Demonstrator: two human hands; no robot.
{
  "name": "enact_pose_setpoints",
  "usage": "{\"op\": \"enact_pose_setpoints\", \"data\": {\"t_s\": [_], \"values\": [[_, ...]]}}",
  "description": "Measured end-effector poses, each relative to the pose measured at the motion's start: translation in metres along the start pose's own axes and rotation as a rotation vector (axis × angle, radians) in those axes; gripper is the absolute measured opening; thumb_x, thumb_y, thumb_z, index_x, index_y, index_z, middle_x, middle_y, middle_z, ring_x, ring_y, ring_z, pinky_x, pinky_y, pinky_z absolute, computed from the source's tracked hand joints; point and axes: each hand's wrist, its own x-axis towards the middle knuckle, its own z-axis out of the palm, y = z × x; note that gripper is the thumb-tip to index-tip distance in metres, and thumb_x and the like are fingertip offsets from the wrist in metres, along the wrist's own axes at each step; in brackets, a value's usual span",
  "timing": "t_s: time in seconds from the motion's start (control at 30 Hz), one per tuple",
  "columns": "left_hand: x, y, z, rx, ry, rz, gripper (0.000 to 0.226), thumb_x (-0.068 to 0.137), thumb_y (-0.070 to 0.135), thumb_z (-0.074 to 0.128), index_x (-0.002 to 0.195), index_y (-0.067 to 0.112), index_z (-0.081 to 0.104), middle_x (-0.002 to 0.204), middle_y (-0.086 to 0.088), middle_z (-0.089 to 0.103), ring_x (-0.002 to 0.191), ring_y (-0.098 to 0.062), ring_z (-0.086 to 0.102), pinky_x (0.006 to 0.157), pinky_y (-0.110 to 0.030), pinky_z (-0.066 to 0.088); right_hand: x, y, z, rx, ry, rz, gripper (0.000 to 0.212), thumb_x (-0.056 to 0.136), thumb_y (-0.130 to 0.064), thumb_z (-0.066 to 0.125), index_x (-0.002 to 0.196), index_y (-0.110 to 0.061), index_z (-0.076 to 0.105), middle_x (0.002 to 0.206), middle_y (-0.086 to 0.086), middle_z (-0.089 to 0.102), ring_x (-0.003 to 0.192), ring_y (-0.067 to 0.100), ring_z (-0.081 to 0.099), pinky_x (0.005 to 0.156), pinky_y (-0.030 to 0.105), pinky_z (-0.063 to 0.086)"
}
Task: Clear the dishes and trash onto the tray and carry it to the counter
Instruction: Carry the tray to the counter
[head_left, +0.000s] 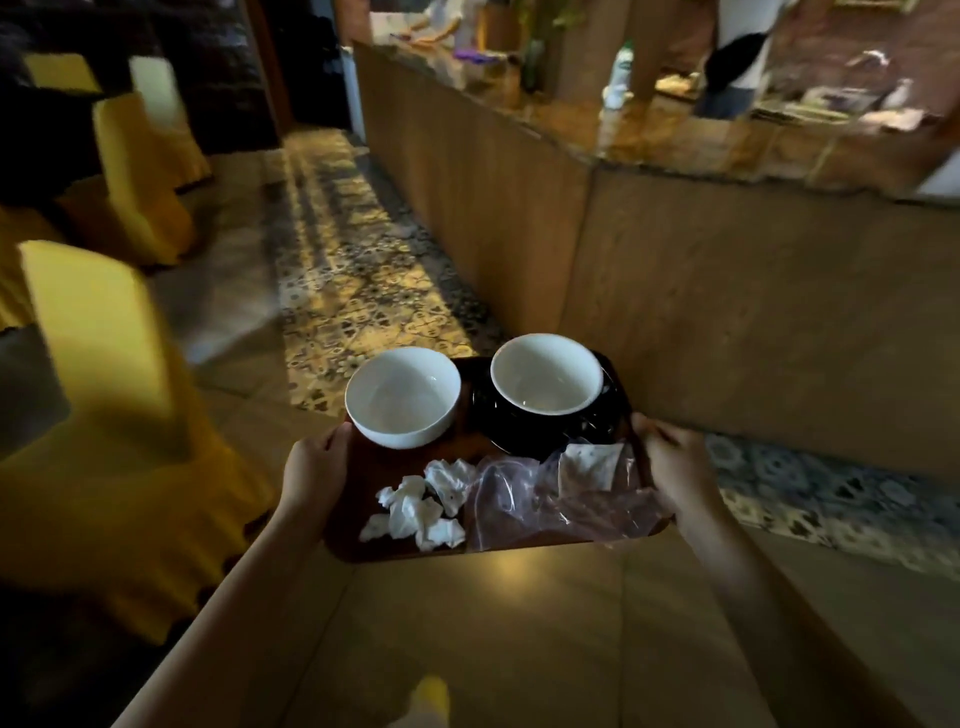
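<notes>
I carry a dark brown tray (363, 467) in the air above the floor. My left hand (314, 470) grips its left edge and my right hand (675, 467) grips its right edge. On the tray stand a white bowl (402, 397) at the back left and a black cup with a white inside (545, 376) on a black saucer (608, 421) at the back right. Crumpled white tissues (423, 506) lie at the front left, and a clear plastic bag (561, 499) at the front right. The wooden counter (675, 145) rises just ahead and to the right.
Chairs in yellow covers (104, 374) line the left side. A strip of patterned floor tiles (358, 270) runs along the foot of the counter. On the counter top are a bottle (621, 73) and blurred items; a person (737, 57) stands behind it.
</notes>
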Motion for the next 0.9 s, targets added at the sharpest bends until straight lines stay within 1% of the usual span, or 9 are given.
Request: {"op": "enact_pose_setpoints", "data": {"t_s": [0.17, 0.27, 0.4, 0.47, 0.53, 0.63, 0.7, 0.83, 0.9], "values": [[0.054, 0.038, 0.067, -0.023, -0.164, 0.11, 0.023, 0.095, 0.016, 0.041, 0.087, 0.014, 0.063, 0.081, -0.006, 0.059, 0.078, -0.019, 0.053, 0.057, -0.028, 0.037, 0.043, 0.013, -0.032, -0.034, 0.121, 0.041, 0.04, 0.093, -0.02, 0.049, 0.07, 0.011, 0.06, 0.068, 0.028, 0.06, 0.057, 0.025, 0.053, 0.051, 0.025, 0.038], [0.087, 0.064, 0.106, -0.057, -0.257, 0.153, 0.025, 0.096, 0.017, 0.04, 0.088, 0.016, 0.064, 0.07, 0.003, 0.059, 0.068, -0.01, 0.054, 0.055, -0.021, 0.037, 0.075, 0.019, -0.044, -0.058, 0.189, 0.058, 0.044, 0.093, -0.023, 0.049, 0.066, 0.012, 0.058, 0.059, 0.025, 0.059, 0.052, 0.021, 0.048, 0.052, 0.029, 0.037], [0.138, 0.109, 0.154, -0.112, -0.36, 0.141, 0.028, 0.096, 0.021, 0.04, 0.083, 0.015, 0.064, 0.071, 0.005, 0.058, 0.071, -0.015, 0.057, 0.055, -0.021, 0.041, 0.131, 0.023, -0.055, -0.088, 0.266, 0.104, 0.047, 0.093, -0.023, 0.048, 0.052, 0.0, 0.053, 0.033, -0.003, 0.048, 0.034, 0.007, 0.042, 0.043, 0.025, 0.035], [0.165, 0.132, 0.177, -0.143, -0.392, 0.131, 0.03, 0.096, 0.023, 0.039, 0.08, 0.017, 0.063, 0.073, 0.003, 0.059, 0.069, -0.015, 0.056, 0.051, -0.017, 0.042, 0.159, 0.019, -0.058, -0.114, 0.297, 0.099, 0.045, 0.093, -0.022, 0.048, 0.061, 0.007, 0.061, 0.047, 0.011, 0.06, 0.043, 0.014, 0.054, 0.043, 0.024, 0.039], [0.19, 0.155, 0.199, -0.145, -0.408, 0.124, 0.027, 0.096, 0.025, 0.039, 0.095, 0.017, 0.065, 0.083, 0.002, 0.06, 0.067, -0.009, 0.053, 0.051, -0.016, 0.038, 0.185, 0.015, -0.061, -0.133, 0.349, 0.059, 0.045, 0.093, -0.022, 0.049, 0.073, 0.015, 0.063, 0.063, 0.033, 0.061, 0.053, 0.031, 0.056, 0.046, 0.027, 0.037], [0.225, 0.186, 0.232, -0.203, -0.457, 0.095, 0.028, 0.096, 0.028, 0.04, 0.109, 0.018, 0.063, 0.1, -0.001, 0.064, 0.073, -0.01, 0.057, 0.059, -0.019, 0.042, 0.222, 0.006, -0.067, -0.181, 0.386, 0.037, 0.035, 0.092, -0.015, 0.05, 0.075, 0.01, 0.067, 0.066, 0.024, 0.062, 0.057, 0.025, 0.052, 0.048, 0.025, 0.036], [0.243, 0.204, 0.253, -0.196, -0.486, 0.096, 0.03, 0.096, 0.029, 0.04, 0.112, 0.018, 0.063, 0.099, -0.005, 0.066, 0.078, -0.015, 0.058, 0.067, -0.025, 0.047, 0.245, 0.001, -0.073, -0.171, 0.408, 0.048, 0.03, 0.092, -0.011, 0.05, 0.082, 0.01, 0.068, 0.075, 0.025, 0.066, 0.065, 0.033, 0.057, 0.053, 0.028, 0.039], [0.28, 0.237, 0.299, -0.219, -0.586, 0.098, 0.022, 0.095, 0.03, 0.042, 0.097, 0.026, 0.064, 0.08, 0.003, 0.066, 0.074, -0.012, 0.061, 0.058, -0.024, 0.046, 0.299, 0.0, -0.09, -0.173, 0.457, 0.069, 0.028, 0.09, -0.008, 0.051, 0.083, 0.014, 0.066, 0.083, 0.035, 0.066, 0.075, 0.044, 0.06, 0.055, 0.028, 0.045], [0.298, 0.252, 0.323, -0.249, -0.62, 0.071, 0.02, 0.094, 0.03, 0.044, 0.09, 0.03, 0.064, 0.08, 0.001, 0.067, 0.079, -0.017, 0.064, 0.066, -0.03, 0.052, 0.329, -0.002, -0.098, -0.163, 0.486, 0.073, 0.027, 0.089, -0.007, 0.052, 0.086, 0.017, 0.064, 0.087, 0.039, 0.064, 0.085, 0.049, 0.059, 0.066, 0.044, 0.049]]}}
